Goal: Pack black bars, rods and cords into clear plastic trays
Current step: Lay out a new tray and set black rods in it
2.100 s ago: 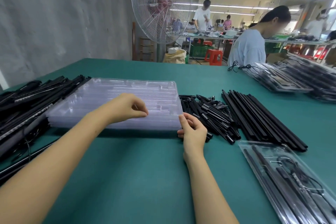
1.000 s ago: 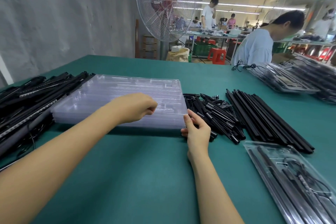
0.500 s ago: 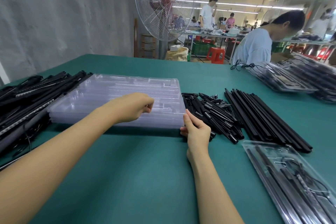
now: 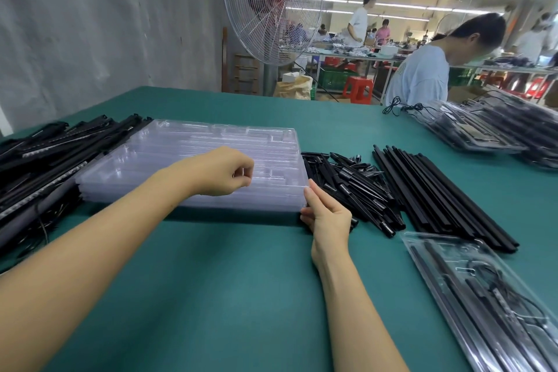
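A green surface (image 4: pixel 229 296) runs under both forearms and away to the far edge. Beyond it stands a big wire-caged fan (image 4: pixel 271 6), and off to the right a person in a pale shirt (image 4: pixel 422 78) bends over another bench.

Directly ahead of the hands sits a stack of clear trays (image 4: pixel 187 154), nested and with nothing in the top one. The left hand (image 4: pixel 220 172) hangs over its near right part, fingers curled in, thumb and forefinger pinching the top tray. The right hand (image 4: pixel 329 216) pinches the stack's near right corner, thumb (image 4: pixel 312 195) upright against the corner and fingers tucked low beside it.

Left of the left hand, touching the stack's far side, a heap of long black bars (image 4: pixel 45 160) lies fanned out. Just right of the right hand is a jumble of short black rods (image 4: pixel 356 184), touching the stack's right edge, with a neater row of long black rods (image 4: pixel 437 190) further right.

Nearer than those rods, right of the right forearm, a filled tray (image 4: pixel 447 240) holds black bars and a coiled cord. Far to the right, more filled trays (image 4: pixel 483 130) are piled, a loose black cord (image 4: pixel 398 107) at their left end.
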